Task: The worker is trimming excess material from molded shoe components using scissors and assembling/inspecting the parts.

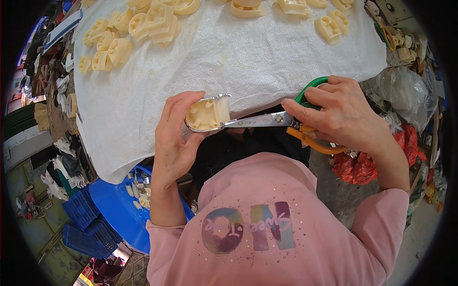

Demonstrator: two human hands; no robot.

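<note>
My left hand [171, 131] grips a hollow cream plastic part [202, 115] with a shiny silver edge, its open side with small posts facing up. Closed round scissors [261, 120] with one green and one orange handle is my right hand [341, 112]. The handles stand apart, and the blade tips meet the lower right edge of the part. Whether the blades are cutting into it cannot be made out. Both hands are just over the near edge of a table covered with a white woven sheet [214, 62].
Several similar cream parts [155, 24] lie grouped at the far left, and more [329, 28] at the far right. A blue basin [119, 209] holding small scraps is below left, near blue crates [88, 226]. Red plastic bags [355, 167] lie at the right.
</note>
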